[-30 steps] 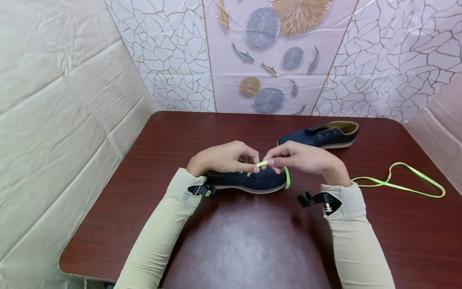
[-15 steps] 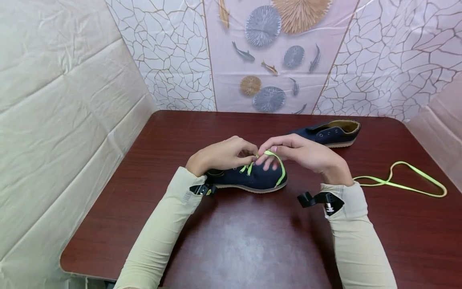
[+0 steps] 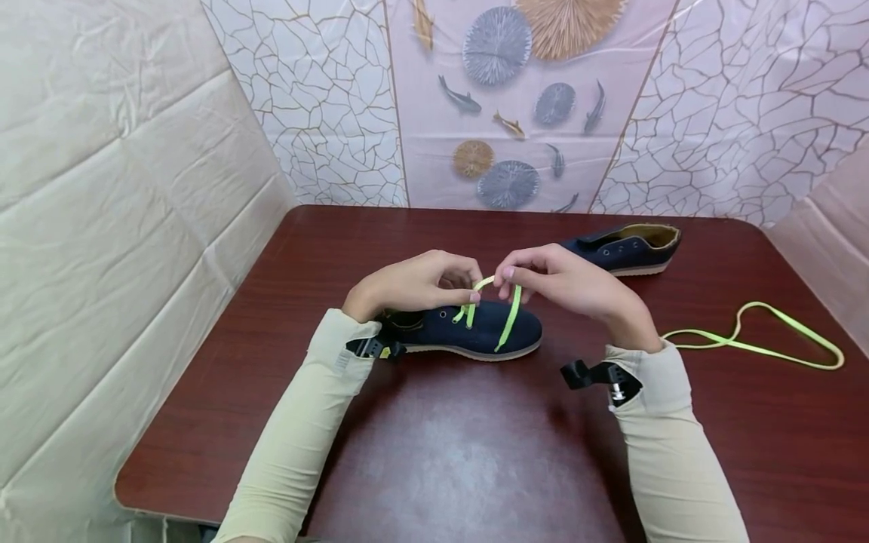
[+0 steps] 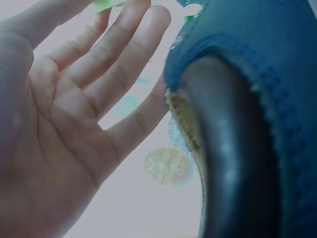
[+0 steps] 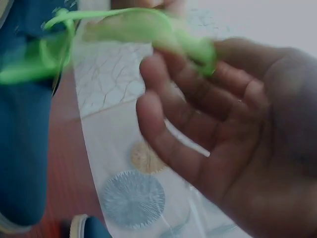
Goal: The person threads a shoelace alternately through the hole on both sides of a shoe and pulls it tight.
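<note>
A navy lace-up shoe (image 3: 498, 332) stands on the table, toe to the right, with a neon yellow-green shoelace (image 3: 509, 323) threaded through some of its eyelets. My left hand (image 3: 428, 279) is over the shoe's opening and pinches the lace near the eyelets between thumb and fingers. Its other fingers look fairly straight in the left wrist view. Above the toe, my right hand (image 3: 563, 283) pinches the lace farther along, and the free end hangs in front of the toe. In the right wrist view the lace (image 5: 148, 27) is blurred.
Behind my right hand lies a second navy shoe (image 3: 627, 255) with bare eyelets. Another yellow-green lace (image 3: 790, 358) is looped on the right of the brown table (image 3: 441, 467). Patterned sheets (image 3: 326, 113) hang behind the table.
My right hand has risen slightly, drawing the lace up. Its free part has slid from the toe's tip toward the shoe's middle and now dangles. My left hand has shifted a little upward.
</note>
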Demonstrator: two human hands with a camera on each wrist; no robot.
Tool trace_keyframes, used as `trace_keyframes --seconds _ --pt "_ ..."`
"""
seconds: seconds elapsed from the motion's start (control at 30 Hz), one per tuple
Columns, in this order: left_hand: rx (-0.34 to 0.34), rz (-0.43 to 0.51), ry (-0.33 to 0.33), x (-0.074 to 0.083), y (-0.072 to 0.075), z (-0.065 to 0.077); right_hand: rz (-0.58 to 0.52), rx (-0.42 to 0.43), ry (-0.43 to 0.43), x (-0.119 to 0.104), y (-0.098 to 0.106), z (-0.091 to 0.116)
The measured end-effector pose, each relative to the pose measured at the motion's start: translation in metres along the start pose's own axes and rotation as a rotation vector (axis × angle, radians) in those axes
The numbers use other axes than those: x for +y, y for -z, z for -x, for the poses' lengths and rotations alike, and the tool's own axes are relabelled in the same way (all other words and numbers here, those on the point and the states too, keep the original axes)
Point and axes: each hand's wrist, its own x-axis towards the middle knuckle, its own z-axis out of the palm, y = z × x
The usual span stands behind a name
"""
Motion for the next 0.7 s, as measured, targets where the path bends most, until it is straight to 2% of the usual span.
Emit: trace_keyframes --seconds 0.07,0.17,0.27,0.37,0.5,0.7 --pt "0.019 -0.006 -0.013 0.001 0.002 0.001 0.047 0.009 -0.004 0.000 -0.002 -0.003" --pt "0.046 -0.005 -0.021 0.001 0.002 0.001 0.039 0.022 -0.007 0.000 -0.006 -0.006" --pt "0.073 0.002 0.020 0.002 -0.001 -0.001 -0.026 0.055 -0.035 -0.001 -0.008 -0.006" --pt "0.101 -0.013 0.074 0.002 -0.005 -0.005 -0.027 0.086 -0.048 -0.002 -0.008 -0.005" --pt "0.146 -0.079 0.087 0.003 -0.013 -0.014 0.079 0.114 -0.039 -0.001 -0.009 -0.004" --pt "0.276 -0.190 0.094 0.007 -0.018 -0.021 0.190 0.177 -0.022 -0.001 -0.009 -0.007"
